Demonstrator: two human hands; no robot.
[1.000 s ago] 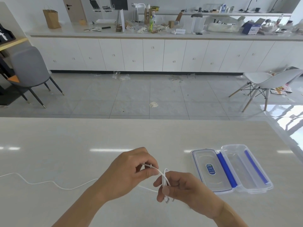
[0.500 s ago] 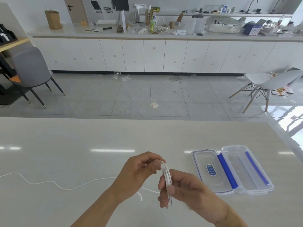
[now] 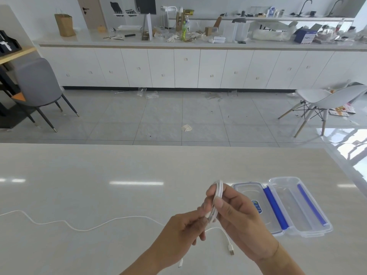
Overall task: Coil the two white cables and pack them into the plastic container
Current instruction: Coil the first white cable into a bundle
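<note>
Pale stone-look tabletop (image 3: 99, 175) fills the lower half of our view, and on it to our right lies the clear plastic container (image 3: 301, 207), hinged open, with blue seal strips in the lid and in the tray. A loose white cable (image 3: 83, 228) snakes across the table from the far left toward our hands; we cannot tell whether it is a second cable or the tail of the one we hold. Our right hand (image 3: 240, 221) is closed on a small coil of white cable (image 3: 216, 199), thumb pinching the loops upright just left of the container. Our left hand (image 3: 184, 233) pinches the strand at the coil's lower end. A USB plug (image 3: 230, 250) rests on the table below. We judge the cable light, limp and springy, so loops will likely unwind unless pinched where they cross.
</note>
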